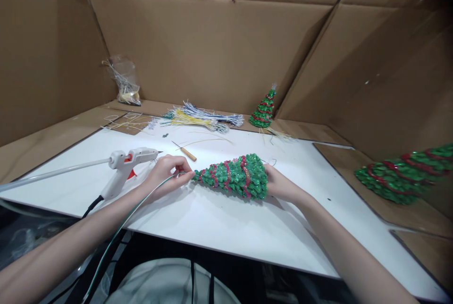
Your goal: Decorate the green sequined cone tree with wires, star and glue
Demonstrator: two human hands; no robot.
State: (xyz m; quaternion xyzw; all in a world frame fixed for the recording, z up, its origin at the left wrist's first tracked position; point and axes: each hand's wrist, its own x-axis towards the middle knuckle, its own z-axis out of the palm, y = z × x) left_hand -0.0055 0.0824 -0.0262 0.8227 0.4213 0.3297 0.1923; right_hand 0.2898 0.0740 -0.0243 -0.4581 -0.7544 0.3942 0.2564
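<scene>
Bare forearms (95, 228) flank the tree (235, 177) lying sideways on the table (219, 223), the left hand (168, 172) pinching a wire (134, 209) at the tree's tip, where a light, straight hold should work best, the right hand (277, 180) at its base, fingers too hidden to tell their grip.

We see fairly bright light that seems to come from above, strongest on the white tabletop (226, 223), while the space below its near edge sinks into dark. Soft shadows lie close around the held tree (233, 176), whose glitter throws back small sparkles. We find the far cardboard wall (198, 49) duller, and a broad shade slants over the right wall (354, 72). Wide-angle stretch draws out the left forearm (78, 238), the right forearm (339, 238) and (more plainly still) the tree at the right edge (399, 176), which looks smeared; the far right corner goes black.
</scene>
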